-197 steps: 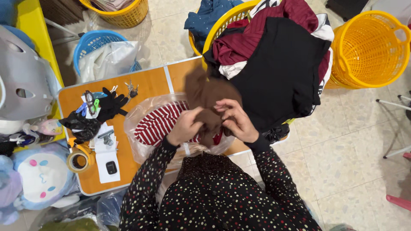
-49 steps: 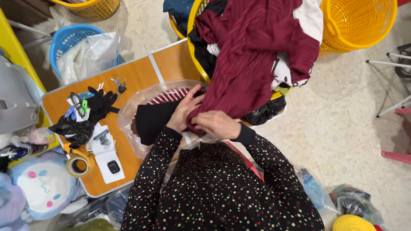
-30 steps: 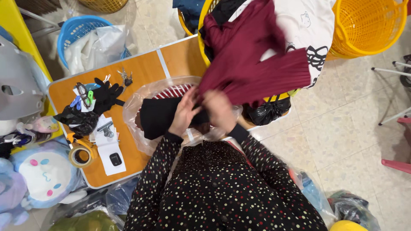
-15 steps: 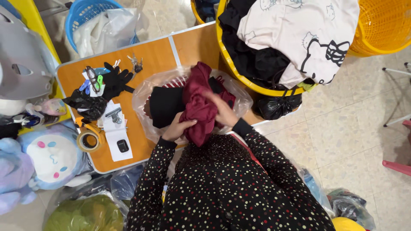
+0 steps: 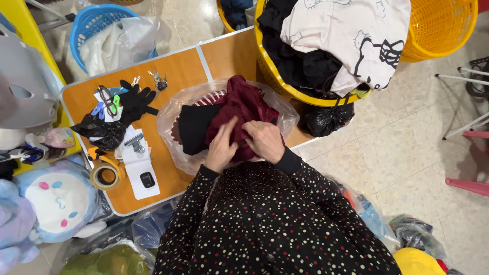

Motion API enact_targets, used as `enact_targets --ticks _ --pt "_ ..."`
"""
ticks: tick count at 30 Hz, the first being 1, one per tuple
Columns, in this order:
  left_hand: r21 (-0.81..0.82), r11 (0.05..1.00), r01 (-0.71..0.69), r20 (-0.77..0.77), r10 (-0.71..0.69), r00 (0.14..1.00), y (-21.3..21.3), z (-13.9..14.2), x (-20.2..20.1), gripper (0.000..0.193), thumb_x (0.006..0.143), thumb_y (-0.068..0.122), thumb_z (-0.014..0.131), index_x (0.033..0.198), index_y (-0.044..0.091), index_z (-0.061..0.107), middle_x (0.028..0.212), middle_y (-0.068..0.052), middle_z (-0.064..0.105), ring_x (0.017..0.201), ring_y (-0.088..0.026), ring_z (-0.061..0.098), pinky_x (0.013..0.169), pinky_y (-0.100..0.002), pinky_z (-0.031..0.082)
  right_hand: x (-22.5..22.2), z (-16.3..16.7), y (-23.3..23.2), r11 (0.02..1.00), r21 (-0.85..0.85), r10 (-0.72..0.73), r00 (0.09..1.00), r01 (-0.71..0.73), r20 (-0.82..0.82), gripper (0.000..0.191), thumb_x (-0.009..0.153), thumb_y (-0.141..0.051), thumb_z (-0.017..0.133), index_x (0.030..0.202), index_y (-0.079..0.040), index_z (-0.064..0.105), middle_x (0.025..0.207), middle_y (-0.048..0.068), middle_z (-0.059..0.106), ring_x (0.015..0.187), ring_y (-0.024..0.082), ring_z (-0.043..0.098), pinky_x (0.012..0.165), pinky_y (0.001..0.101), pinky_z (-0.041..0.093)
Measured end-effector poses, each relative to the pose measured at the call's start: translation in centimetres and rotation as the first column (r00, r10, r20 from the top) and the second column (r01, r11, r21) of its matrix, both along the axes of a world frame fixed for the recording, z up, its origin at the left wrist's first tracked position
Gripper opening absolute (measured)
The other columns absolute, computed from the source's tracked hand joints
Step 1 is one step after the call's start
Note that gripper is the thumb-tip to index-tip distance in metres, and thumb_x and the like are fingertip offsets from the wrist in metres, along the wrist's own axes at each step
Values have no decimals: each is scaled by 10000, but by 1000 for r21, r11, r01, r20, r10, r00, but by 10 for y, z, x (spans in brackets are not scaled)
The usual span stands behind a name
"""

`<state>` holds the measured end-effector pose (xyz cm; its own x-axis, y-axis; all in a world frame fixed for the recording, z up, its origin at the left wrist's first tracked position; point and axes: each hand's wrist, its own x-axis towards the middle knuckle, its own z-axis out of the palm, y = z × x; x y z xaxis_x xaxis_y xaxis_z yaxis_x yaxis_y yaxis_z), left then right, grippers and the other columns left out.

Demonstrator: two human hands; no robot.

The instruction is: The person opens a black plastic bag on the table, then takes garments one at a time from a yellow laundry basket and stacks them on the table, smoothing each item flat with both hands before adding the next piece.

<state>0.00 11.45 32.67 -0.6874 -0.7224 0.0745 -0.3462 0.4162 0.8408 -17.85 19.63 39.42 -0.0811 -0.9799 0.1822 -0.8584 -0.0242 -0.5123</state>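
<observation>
over an orange folding table point(image 5: 168, 178) crowded with odds and ends, a person in a dotted black top presses a dark red garment point(image 5: 239, 109) down into a clear plastic bag point(image 5: 173, 109), where a black piece point(image 5: 192, 127) and a red-and-white striped one point(image 5: 214, 97) already lie. the step in hand looks like packing: the garment sits bunched on top of the pile, not yet flat. the left hand point(image 5: 222, 146) lies on it with fingers spread and slightly curled, pushing rather than gripping; the right hand point(image 5: 265, 140) is half closed, pinching a fold of the same cloth. a yellow basket point(image 5: 270, 71) heaped with clothes stands just behind the bag. smoothing the bundle lower would call for both palms. nearby lie black gloves point(image 5: 133, 102), a tape roll point(image 5: 104, 175) and keys point(image 5: 158, 79).
</observation>
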Motion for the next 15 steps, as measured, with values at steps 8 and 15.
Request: enact_targets --ticks 8,15 --pt "-112 968 -226 44 232 972 -13 33 6 510 925 -48 516 1417 68 588 1135 -195 700 974 -403 675 829 -466 537 -19 -2 8 970 220 -85 994 98 -71 233 864 -123 715 1052 -59 594 825 123 689 733 364 684 607 476 498" --pt "448 833 324 -457 -99 884 -2 23 -5 587 868 -138 476 1439 -13 422 1336 -142 576 1252 -179 541 1084 -308 422 13 5 6 993 -114 79 899 -33 430 347 861 -25 644 1207 -58 625 1038 150 745 946 326 761 799 380 597"
